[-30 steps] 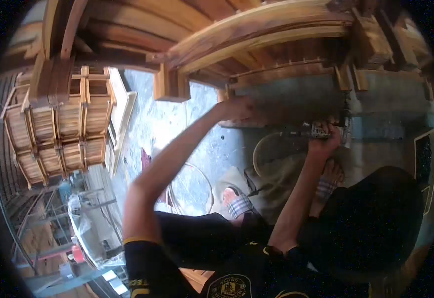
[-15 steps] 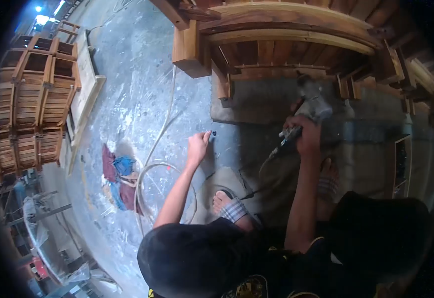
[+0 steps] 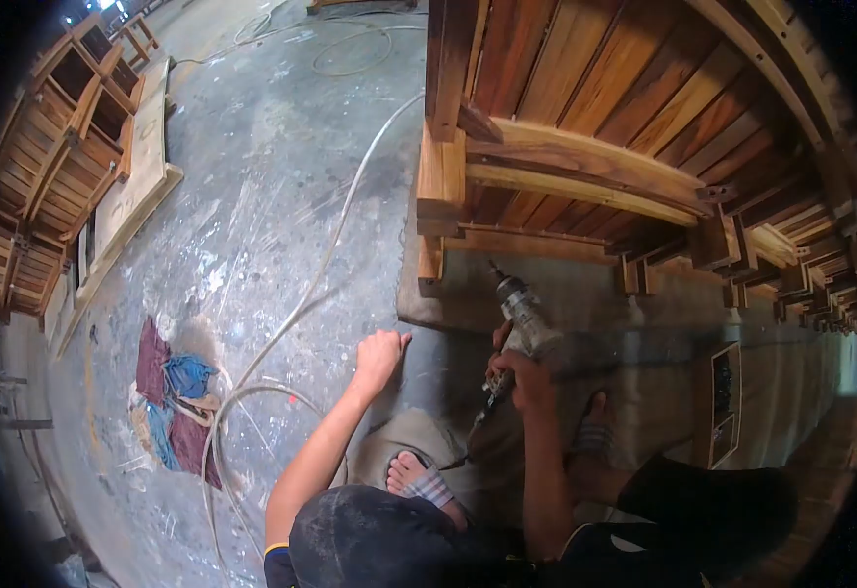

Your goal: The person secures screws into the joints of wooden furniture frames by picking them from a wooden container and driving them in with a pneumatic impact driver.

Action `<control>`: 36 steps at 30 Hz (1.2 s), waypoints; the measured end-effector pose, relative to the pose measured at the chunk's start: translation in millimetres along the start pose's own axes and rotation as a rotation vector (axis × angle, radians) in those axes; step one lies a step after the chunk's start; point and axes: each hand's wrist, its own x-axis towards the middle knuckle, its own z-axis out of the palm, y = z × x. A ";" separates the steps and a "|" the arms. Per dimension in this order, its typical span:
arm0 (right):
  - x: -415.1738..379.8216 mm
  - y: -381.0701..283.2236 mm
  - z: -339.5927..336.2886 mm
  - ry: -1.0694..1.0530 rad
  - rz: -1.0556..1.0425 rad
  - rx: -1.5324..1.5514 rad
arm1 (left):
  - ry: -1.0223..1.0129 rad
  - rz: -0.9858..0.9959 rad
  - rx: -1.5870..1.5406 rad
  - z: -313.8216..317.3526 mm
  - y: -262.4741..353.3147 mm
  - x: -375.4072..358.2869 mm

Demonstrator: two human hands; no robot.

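Silver-grey, pistol-shaped metal driver (image 3: 530, 327), any markings too blurred to read, was gripped by the right hand (image 3: 522, 376); the left hand (image 3: 379, 357) curled shut, its inside hidden.

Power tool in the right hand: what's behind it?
A brownish sheet on the floor shows around the power tool. Whatever lies directly behind the tool and the right hand is covered.

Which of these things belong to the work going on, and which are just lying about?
Likely in the job:
drill-like tool, in the right hand
slatted wooden furniture nearest the tool

Seemingly just lying about:
crumpled cloths on the floor
pale board at left
pale hose, though whether it feeds the tool is unclear
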 end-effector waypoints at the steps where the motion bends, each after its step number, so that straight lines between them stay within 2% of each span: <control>1: 0.1 3.5 0.2 -0.002 -0.010 -0.007 | 0.047 0.011 0.018 1.2 -0.5 -2.2; 7: -3.4 37.2 -1.3 -0.063 0.074 -0.004 | 0.081 -0.013 -0.093 10.0 -10.0 -3.4; 13: -11.9 45.8 28.6 -0.114 0.102 -0.079 | -0.017 0.006 -0.135 0.0 -4.8 -7.1; 15: -10.8 49.9 39.3 -0.177 0.118 -0.234 | 0.038 -0.035 -0.211 -3.3 -6.0 -10.6; 17: -11.1 52.1 55.8 -0.175 0.116 -0.223 | 0.075 -0.078 -0.294 -3.3 -13.4 -12.2; 19: -16.8 59.4 62.8 -0.169 0.142 -0.284 | 0.090 -0.388 -1.023 -4.8 -22.1 -22.1; 20: -12.9 65.4 60.3 -0.170 0.136 -0.350 | 0.051 -0.428 -1.026 -2.6 -26.5 -30.7; 22: -17.1 73.2 56.1 -0.192 0.171 -0.368 | 0.062 -0.488 -2.384 -2.5 -33.7 -56.5; 23: -17.1 75.8 57.0 -0.185 0.186 -0.367 | 0.163 -0.477 -2.500 -4.1 -36.0 -63.6; 26: -22.7 78.2 59.3 -0.187 0.226 -0.349 | 0.240 -0.154 -2.652 22.3 -58.5 -81.2; 31: -15.9 87.5 59.4 -0.172 0.281 -0.312 | 0.204 -0.168 -2.604 18.1 -71.3 -81.3; 33: -17.1 93.3 57.2 -0.168 0.287 -0.327 | 0.181 -0.428 -2.490 11.2 -69.6 -79.0; 34: -17.5 95.1 56.4 -0.168 0.289 -0.350 | 0.173 -0.432 -2.486 7.9 -67.8 -76.0; 36: -16.8 92.8 55.5 -0.158 0.268 -0.344 | 0.019 -0.672 -2.104 3.2 -62.2 -66.8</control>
